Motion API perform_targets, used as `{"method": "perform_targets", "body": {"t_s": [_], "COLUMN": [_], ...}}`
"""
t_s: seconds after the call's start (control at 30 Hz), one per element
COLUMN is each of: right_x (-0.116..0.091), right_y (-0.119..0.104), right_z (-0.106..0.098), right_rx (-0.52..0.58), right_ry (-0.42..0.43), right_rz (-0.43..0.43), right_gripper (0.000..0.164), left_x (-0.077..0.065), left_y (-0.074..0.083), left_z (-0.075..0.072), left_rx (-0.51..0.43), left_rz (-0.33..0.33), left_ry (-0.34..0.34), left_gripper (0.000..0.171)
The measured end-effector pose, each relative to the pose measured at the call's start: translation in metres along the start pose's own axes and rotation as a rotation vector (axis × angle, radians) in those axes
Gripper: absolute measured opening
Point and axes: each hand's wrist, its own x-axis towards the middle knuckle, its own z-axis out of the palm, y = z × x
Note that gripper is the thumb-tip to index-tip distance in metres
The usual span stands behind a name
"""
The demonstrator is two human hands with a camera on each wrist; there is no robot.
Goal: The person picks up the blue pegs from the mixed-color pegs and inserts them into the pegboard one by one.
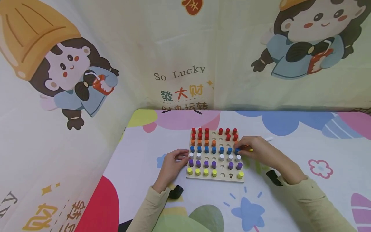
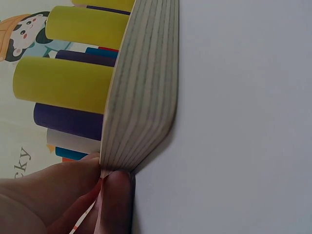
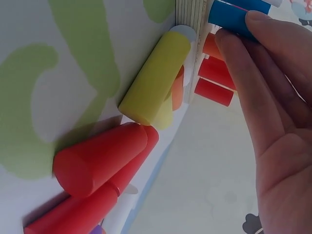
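A wooden pegboard [image 1: 208, 178] lies on the table, with rows of red, orange, blue, white, purple and yellow pegs standing in it and some bare holes. My left hand [image 1: 171, 166] grips its left edge; in the left wrist view, thumb and finger pinch the layered wooden side [image 2: 146, 73] near a corner. At the right end of the blue row, my right hand [image 1: 261, 151] pinches a blue peg [image 3: 226, 15] between thumb and fingertips. That peg stands upright in line with the other blue pegs [image 1: 214, 150]. Its base is hidden in the head view.
Beside the board's right edge lie loose pegs, among them a yellow peg [image 3: 156, 78] and several red pegs [image 3: 100, 158]. A white peg [image 1: 269, 139] shows past my right hand. The table cover [image 1: 145, 138] has printed shapes, and a printed curtain [image 1: 185, 38] hangs behind.
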Motion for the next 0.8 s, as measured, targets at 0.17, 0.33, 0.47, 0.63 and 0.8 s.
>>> {"method": "perform_targets", "body": {"t_s": [0.17,0.33,0.47,0.63,0.8], "right_x": [-0.003,-0.008,-0.013,-0.016,-0.019], "right_y": [0.0,-0.001,-0.003,-0.007,-0.017], "right_z": [-0.003,-0.009,-0.011,-0.011,-0.009], "right_rx": [-0.001,-0.045,-0.1,-0.129,-0.149], "right_ry": [-0.005,0.034,0.085,0.148,0.145], "right_rz": [0.018,0.034,0.037,0.045,0.13], "right_gripper": [0.027,0.027,0.025,0.029,0.049], "left_x": [0.001,0.001,0.002,0.004,0.004], "left_y": [0.0,0.002,0.002,0.004,0.015], "left_z": [0.002,0.001,0.001,-0.002,-0.009], "left_rx": [0.003,0.002,-0.017,-0.1,-0.008], "left_rz": [0.002,0.006,-0.002,-0.001,0.078], "left_ry": [-0.005,-0.012,-0.018,0.004,0.118], "left_gripper": [0.029,0.029,0.03,0.031,0.031]}}
